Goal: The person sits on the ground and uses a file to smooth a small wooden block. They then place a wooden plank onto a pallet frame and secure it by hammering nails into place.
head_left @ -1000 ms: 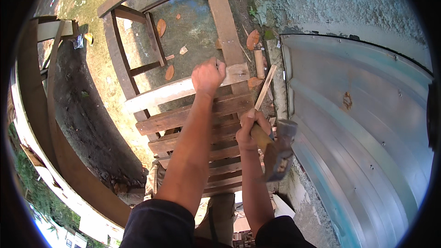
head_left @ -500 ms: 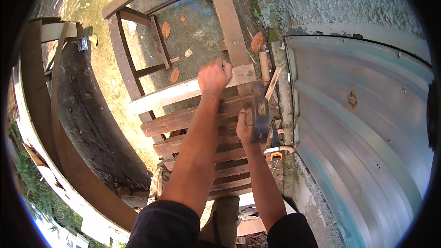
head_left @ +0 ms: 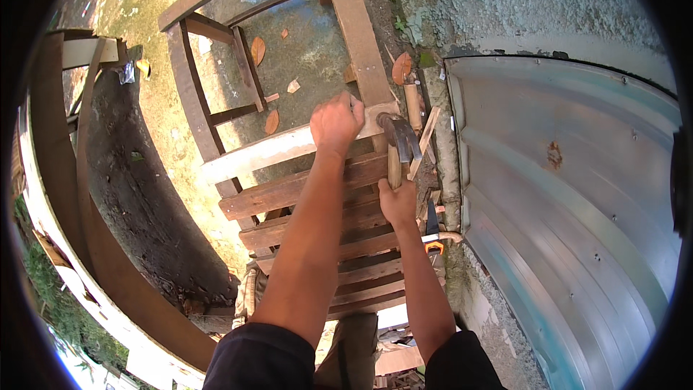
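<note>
My right hand [head_left: 398,202] is wrapped round the wooden handle of a claw hammer [head_left: 394,166]. The dark hammer head rests at the right end of a pale wooden slat [head_left: 267,153], with its claw toward me. Whether a nail lies under the face is hidden. On the same slat, left of the hammer, my left hand [head_left: 338,124] is closed round the wood, knuckles up. The slat lies across a brown wooden frame [head_left: 355,36], in line with several darker slats [head_left: 303,189] nearer me.
A handsaw with an orange and black handle [head_left: 434,247] and scrap wood strips [head_left: 424,143] lie right of the frame. Corrugated metal sheeting [head_left: 563,195] and a rough blue wall [head_left: 534,7] bound the right. A curved board structure [head_left: 108,245] stands left. Dry leaves [head_left: 258,51] dot the concrete.
The hammer has come down from a blurred, raised position near my right wrist onto the slat's right end. My left hand has stayed in place.
</note>
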The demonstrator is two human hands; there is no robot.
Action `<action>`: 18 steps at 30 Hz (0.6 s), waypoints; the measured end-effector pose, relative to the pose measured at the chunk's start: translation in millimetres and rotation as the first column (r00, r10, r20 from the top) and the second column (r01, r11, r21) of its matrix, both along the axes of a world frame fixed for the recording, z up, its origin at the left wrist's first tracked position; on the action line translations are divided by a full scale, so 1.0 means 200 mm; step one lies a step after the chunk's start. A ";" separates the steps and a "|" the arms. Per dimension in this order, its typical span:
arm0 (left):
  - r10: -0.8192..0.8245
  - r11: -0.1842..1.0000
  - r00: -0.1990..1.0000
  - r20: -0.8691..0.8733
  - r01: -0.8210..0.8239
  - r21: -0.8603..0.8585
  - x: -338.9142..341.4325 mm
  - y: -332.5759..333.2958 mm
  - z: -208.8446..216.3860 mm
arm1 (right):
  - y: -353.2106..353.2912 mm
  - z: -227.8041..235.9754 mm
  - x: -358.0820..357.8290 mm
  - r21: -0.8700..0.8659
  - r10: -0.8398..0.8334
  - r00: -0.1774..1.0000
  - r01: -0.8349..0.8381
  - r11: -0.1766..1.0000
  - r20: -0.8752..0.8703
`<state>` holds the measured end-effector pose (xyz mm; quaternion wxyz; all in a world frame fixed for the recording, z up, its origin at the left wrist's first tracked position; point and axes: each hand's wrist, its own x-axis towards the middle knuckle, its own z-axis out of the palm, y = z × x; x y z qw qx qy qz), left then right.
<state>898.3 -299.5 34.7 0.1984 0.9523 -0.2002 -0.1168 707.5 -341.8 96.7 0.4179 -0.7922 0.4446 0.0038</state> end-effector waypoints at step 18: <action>0.003 1.000 0.998 -0.065 -0.002 0.009 -0.02 0.03 0.00 | 0.10 0.33 -0.01 0.240 -0.102 0.991 0.077 0.968 0.092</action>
